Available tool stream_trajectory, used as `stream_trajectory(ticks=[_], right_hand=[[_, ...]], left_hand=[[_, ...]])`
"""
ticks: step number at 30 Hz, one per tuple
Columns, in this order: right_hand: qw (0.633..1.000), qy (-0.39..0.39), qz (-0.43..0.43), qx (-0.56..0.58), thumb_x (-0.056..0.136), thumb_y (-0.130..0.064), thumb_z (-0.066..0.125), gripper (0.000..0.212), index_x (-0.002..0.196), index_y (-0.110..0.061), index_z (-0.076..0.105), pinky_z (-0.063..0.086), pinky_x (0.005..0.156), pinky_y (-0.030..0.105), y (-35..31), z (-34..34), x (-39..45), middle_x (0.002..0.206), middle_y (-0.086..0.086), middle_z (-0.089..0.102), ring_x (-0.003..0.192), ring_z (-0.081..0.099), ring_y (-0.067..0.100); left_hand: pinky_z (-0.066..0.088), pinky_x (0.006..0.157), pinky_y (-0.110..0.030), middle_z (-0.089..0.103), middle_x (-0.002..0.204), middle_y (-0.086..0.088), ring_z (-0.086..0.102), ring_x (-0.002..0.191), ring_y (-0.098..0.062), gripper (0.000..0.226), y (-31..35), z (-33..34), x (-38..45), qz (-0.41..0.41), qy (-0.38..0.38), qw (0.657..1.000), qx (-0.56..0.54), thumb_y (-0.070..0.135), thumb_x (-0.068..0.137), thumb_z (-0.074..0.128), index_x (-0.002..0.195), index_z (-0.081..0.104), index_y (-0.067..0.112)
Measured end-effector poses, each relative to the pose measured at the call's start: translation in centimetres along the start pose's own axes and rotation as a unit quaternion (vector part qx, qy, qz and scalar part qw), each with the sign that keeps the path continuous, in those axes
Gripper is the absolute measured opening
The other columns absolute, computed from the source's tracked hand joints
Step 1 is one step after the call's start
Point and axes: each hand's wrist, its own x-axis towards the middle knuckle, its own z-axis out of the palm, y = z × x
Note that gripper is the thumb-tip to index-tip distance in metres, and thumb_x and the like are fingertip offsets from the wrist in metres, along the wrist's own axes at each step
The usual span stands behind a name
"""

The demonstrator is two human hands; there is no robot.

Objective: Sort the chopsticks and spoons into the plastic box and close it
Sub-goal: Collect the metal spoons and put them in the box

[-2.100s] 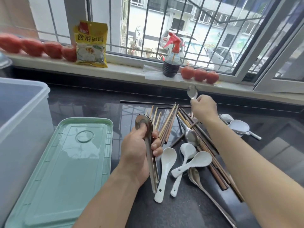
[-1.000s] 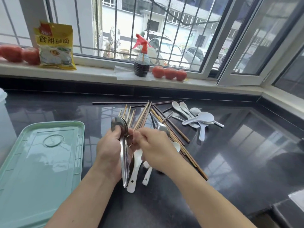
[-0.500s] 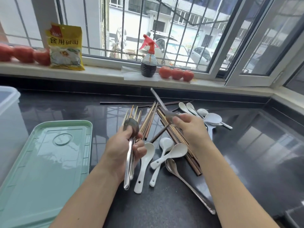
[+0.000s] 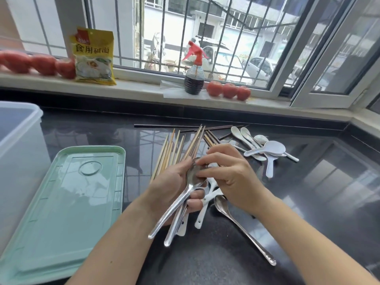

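Left hand (image 4: 174, 188): grips a bundle of metal spoons (image 4: 181, 204), handles fanning down toward the person.
Right hand (image 4: 230, 173): half a second ago lifting a spoon over the chopsticks (image 4: 174, 151); now fingertips pinch a spoon bowl into the bundle.
Box (image 4: 14, 145): far left, open.
Lid (image 4: 67, 202): flat on the counter (image 4: 308, 192).
White spoons (image 4: 261, 147): lying by the sill.

Bright daylight enters through the barred window (image 4: 205, 38); the glossy black stone countertop (image 4: 318, 192) below it mirrors the bars. Edges bow; the frame is slightly blurred throughout.
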Motion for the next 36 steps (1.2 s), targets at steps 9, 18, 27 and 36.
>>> stream_trajectory(ticks=[9,18,27,36], right_hand=[[0.997,-0.067,0.029,0.002,0.077,0.023,0.043,0.063,0.128,-0.005,0.068,0.038,0.117,0.044,-0.6,0.7,-0.9,0.144,0.001,0.058,0.149,0.033,0.03],[0.896,0.156,0.416,-0.01,0.077,0.015,0.047,0.04,0.094,-0.012,0.071,0.05,0.095,0.039,1.9,-1.5,-4.6,0.103,-0.001,0.069,0.106,0.063,0.023],[0.635,0.201,0.744,-0.055,0.096,-0.026,0.053,0.034,0.121,-0.005,0.062,0.042,0.081,0.033,13.8,-5.4,-7.8,0.126,0.017,0.063,0.114,0.058,0.036],[0.604,0.212,0.765,-0.064,0.09,-0.012,0.057,0.027,0.114,-0.003,0.067,0.047,0.075,0.033,16.6,-5.7,-6.2,0.124,0.019,0.063,0.105,0.065,0.04]], left_hand=[[0.042,0.051,-0.022,0.053,0.084,-0.007,0.045,0.06,-0.013,0.026,-0.1,-0.1,-0.2,0.08,-0.009,0.997,-0.003,0.018,0.111,0.04,0.132,0.054,0.012],[0.027,0.035,-0.018,0.049,0.085,-0.012,0.033,0.044,-0.008,0.016,-0.7,-0.7,1.7,0.14,0.137,0.98,-0.035,0.009,0.111,0.034,0.104,0.048,0.008],[0.027,0.035,-0.021,0.042,0.083,-0.009,0.031,0.041,-0.009,0.02,-1.1,-0.6,2.2,0.178,0.148,0.972,0.046,0.008,0.111,0.031,0.101,0.047,0.008],[0.031,0.034,-0.022,0.045,0.082,-0.011,0.033,0.043,-0.011,0.019,-1.2,-0.6,2.0,0.179,0.142,0.972,0.052,0.009,0.111,0.033,0.104,0.05,0.007]])
